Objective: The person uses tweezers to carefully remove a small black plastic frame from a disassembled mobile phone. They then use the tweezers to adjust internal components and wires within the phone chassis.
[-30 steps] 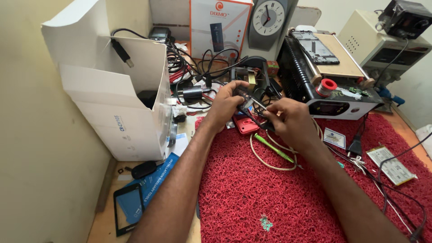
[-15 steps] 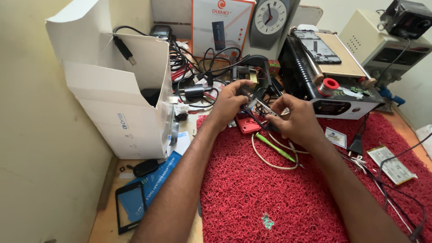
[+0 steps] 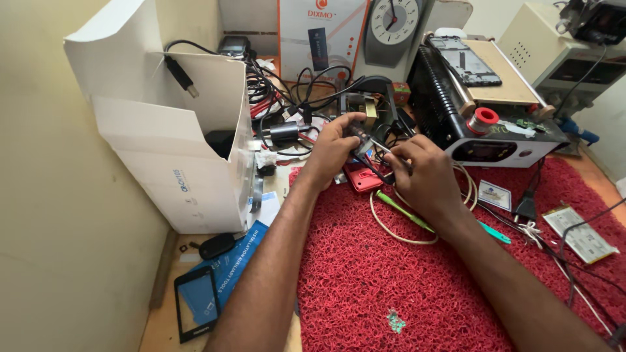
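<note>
both hands meet over the far edge of the red mat (image 3: 417, 287), just in front of the cable tangle (image 3: 293, 98). left hand (image 3: 332, 146): fingers curled narrow round the far end of a small dark flat device (image 3: 365, 146), prob. a phone or phone part, thumb on its top edge. right hand (image 3: 424, 173): fingers pinched close on the near end of the same device; whether a fine tool sits in that pinch cannot be told, since the knuckles hide it. the device is held clear of the mat, tilted, betw. the two hands, directly above a small red case part (image 3: 362, 179) lying on the mat. cf. the views a sec. earlier: hands hold the same grip and the same spot, only drawn a little closer together, w/ the left thumb now up on the device edge; judged, the fine work on the device is ongoing, not finished, and nothing has been set down. near the right wrist lie a green-handled tool (image 3: 404, 212) and a cream wire loop (image 3: 391, 228). left of the arms: open white carton (image 3: 169, 156), black screen glass (image 3: 195, 313) at the table edge. behind the hands: black bench unit (image 3: 482, 130) w/ a solder spool (image 3: 484, 120) on top.
</note>
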